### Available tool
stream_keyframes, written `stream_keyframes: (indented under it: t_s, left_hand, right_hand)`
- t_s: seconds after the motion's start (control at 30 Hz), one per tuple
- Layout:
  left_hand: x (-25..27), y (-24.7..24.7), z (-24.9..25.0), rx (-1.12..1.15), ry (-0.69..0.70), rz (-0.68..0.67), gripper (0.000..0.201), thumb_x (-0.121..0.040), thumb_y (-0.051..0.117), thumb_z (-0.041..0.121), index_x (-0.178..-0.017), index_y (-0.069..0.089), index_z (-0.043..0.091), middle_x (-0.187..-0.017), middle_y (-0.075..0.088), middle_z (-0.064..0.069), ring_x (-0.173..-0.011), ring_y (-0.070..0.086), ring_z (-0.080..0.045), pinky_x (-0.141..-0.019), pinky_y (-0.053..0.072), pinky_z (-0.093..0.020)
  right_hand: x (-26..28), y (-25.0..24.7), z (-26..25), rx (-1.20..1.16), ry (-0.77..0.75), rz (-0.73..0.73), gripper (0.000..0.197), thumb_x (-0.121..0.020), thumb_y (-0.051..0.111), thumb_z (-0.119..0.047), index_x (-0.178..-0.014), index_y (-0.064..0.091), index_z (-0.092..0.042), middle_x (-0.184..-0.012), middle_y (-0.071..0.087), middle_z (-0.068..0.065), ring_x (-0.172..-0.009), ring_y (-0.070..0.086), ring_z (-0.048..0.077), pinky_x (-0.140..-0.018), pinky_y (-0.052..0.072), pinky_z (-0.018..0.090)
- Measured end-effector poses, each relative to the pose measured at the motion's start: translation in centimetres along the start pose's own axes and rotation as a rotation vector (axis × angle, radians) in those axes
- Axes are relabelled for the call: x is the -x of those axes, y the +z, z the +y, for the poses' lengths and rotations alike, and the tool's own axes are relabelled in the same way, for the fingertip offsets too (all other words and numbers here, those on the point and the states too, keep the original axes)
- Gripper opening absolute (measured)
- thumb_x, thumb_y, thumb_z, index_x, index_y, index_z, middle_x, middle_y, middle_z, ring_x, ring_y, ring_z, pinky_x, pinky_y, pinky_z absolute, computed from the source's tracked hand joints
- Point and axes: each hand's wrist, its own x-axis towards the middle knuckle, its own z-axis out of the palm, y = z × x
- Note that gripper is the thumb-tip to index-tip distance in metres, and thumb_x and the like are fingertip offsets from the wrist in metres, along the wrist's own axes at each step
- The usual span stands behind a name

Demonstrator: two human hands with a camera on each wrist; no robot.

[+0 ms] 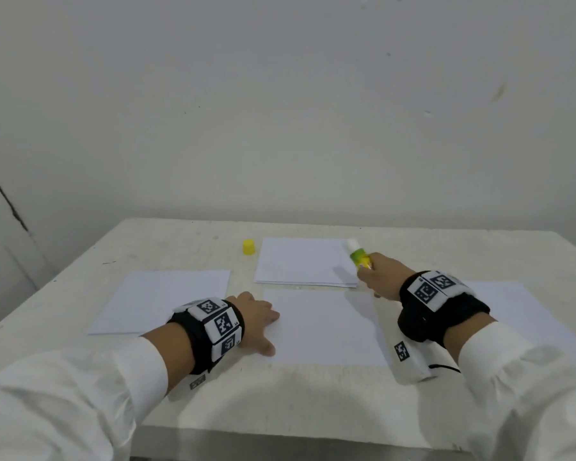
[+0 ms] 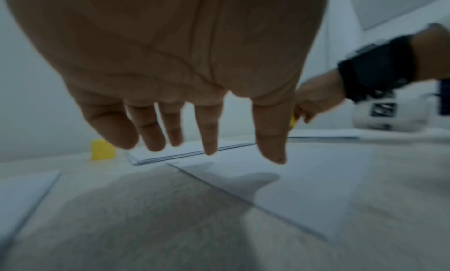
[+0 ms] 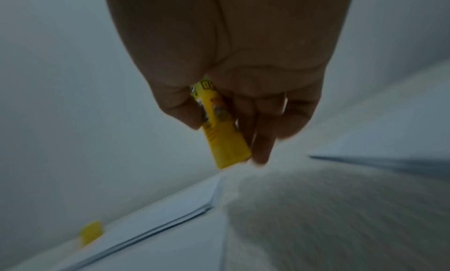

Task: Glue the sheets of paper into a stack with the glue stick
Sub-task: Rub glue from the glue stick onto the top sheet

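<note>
Here the right hand [image 1: 381, 276] grips the uncapped yellow-and-green glue stick [image 1: 358, 253], fingers and thumb curled round its barrel; the stick's long axis runs away from the person and slightly leftward, its white glue end pointing over the far right corner of the thin stack of white paper sheets [image 1: 305, 262] at the back of the pale stone-like worktop [image 1: 187, 242]; whether the tip touches the paper I cannot tell. The stack lies ahead and to the left of that hand, so a stroke across it would, I judge, sweep leftward along the stack's long side. The left hand [image 1: 255, 316] is released, fingers straight and spread, at the left edge of a single white sheet [image 1: 323, 327] lying just nearer than the stack; the wrist view suggests the fingertips [image 2: 272, 154] hover just above it rather than press. Two more loose white sheets lie apart, one at the left [image 1: 167, 299], one at the right [image 1: 512, 304]; the small yellow plastic cap [image 1: 248, 246] stands just left of the stack. The right hand is plainly nearer the stack.
</note>
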Motion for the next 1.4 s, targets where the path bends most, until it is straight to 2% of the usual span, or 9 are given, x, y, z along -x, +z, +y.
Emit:
stream_keyframes:
  t_s: [0.1,0.23,0.37,0.63,0.83,0.97,1.13,1.27,1.4]
  left_hand:
    - [0.3,0.4,-0.2,-0.007,0.016,0.012,0.073,-0.086,0.051,0.060,-0.147,0.028,0.028,-0.151,0.029,0.006,-0.135,0.026,-0.028,-0.107,0.031,-0.044]
    - [0.7,0.6,-0.3,0.004,0.026,0.012,0.071,-0.088,0.050,0.058,-0.148,0.026,0.028,-0.156,0.023,0.005,-0.137,0.024,-0.028,-0.109,0.029,-0.044]
    - [0.9,0.6,-0.2,0.003,0.024,-0.026,0.067,-0.094,0.048,0.047,-0.151,0.019,0.028,-0.159,0.011,0.004,-0.140,0.020,-0.030,-0.111,0.027,-0.044]
    - [0.7,0.6,0.0,-0.059,0.031,-0.031,0.065,-0.095,0.048,0.046,-0.150,0.021,0.024,-0.157,0.020,-0.001,-0.136,0.026,-0.031,-0.106,0.030,-0.045]
    - [0.5,0.9,-0.6,-0.010,0.043,0.012,0.069,-0.093,0.050,0.050,-0.151,0.020,0.029,-0.157,0.019,0.001,-0.139,0.024,-0.029,-0.108,0.027,-0.045]
    - [0.3,1.0,-0.8,0.048,0.036,0.045,0.074,-0.088,0.056,0.052,-0.150,0.023,0.028,-0.152,0.028,0.000,-0.136,0.028,-0.027,-0.106,0.030,-0.043]
    - [-0.2,0.9,-1.0,-0.018,0.050,0.076,0.069,-0.084,0.058,0.057,-0.139,0.038,0.021,-0.144,0.035,-0.003,-0.129,0.034,-0.028,-0.102,0.035,-0.044]
    - [-0.7,0.9,-1.6,0.007,0.045,0.073,0.081,-0.080,0.059,0.062,-0.147,0.028,0.029,-0.154,0.021,0.002,-0.139,0.021,-0.025,-0.109,0.025,-0.046]
    - [-0.9,1.2,-2.5,0.124,0.027,0.069,0.085,-0.076,0.064,0.063,-0.146,0.026,0.033,-0.156,0.017,0.010,-0.145,0.009,-0.021,-0.113,0.018,-0.046]
  right_hand:
    - [0.3,1.0,-2.9,-0.005,-0.083,0.043,0.041,-0.091,0.058,-0.028,-0.127,0.048,-0.012,-0.119,0.055,0.011,-0.098,0.055,0.026,-0.079,0.043,0.030]
    - [0.1,2.9,-6.3,-0.194,-0.168,0.056,0.032,-0.079,0.071,-0.025,-0.091,0.065,0.004,-0.081,0.058,0.009,-0.076,0.054,0.024,-0.069,0.046,0.037]
    - [-0.6,5.8,-9.1,-0.054,-0.173,0.047,0.034,-0.083,0.067,-0.036,-0.067,0.045,-0.015,-0.069,0.046,-0.001,-0.074,0.048,0.020,-0.056,0.034,0.025]
    - [-2.5,8.9,-11.2,0.101,-0.166,0.018,0.036,-0.085,0.061,-0.041,-0.069,0.038,-0.018,-0.072,0.042,-0.004,-0.078,0.047,0.020,-0.051,0.028,0.023]
    - [-2.5,8.6,-10.6,0.187,-0.162,0.028,0.028,-0.088,0.059,-0.036,-0.090,0.045,-0.012,-0.086,0.048,0.002,-0.082,0.047,0.020,-0.059,0.032,0.026]
    - [-2.2,7.1,-8.3,0.221,-0.090,0.056,0.028,-0.087,0.059,-0.035,-0.078,0.042,-0.014,-0.078,0.046,0.001,-0.079,0.047,0.021,-0.051,0.030,0.023]
    - [-1.2,4.7,-4.6,0.240,0.005,0.123,0.027,-0.088,0.058,-0.033,-0.089,0.046,-0.009,-0.072,0.040,-0.001,-0.078,0.046,0.022,-0.051,0.028,0.024]
    - [-0.7,3.3,-2.3,0.238,0.074,0.160,0.031,-0.088,0.059,-0.033,-0.071,0.040,-0.015,-0.070,0.041,-0.001,-0.078,0.047,0.023,-0.051,0.029,0.025]
    - [-0.2,2.4,-1.5,0.243,0.123,0.173,0.033,-0.089,0.059,-0.032,-0.069,0.037,-0.016,-0.070,0.040,-0.001,-0.078,0.046,0.023,-0.051,0.029,0.024]
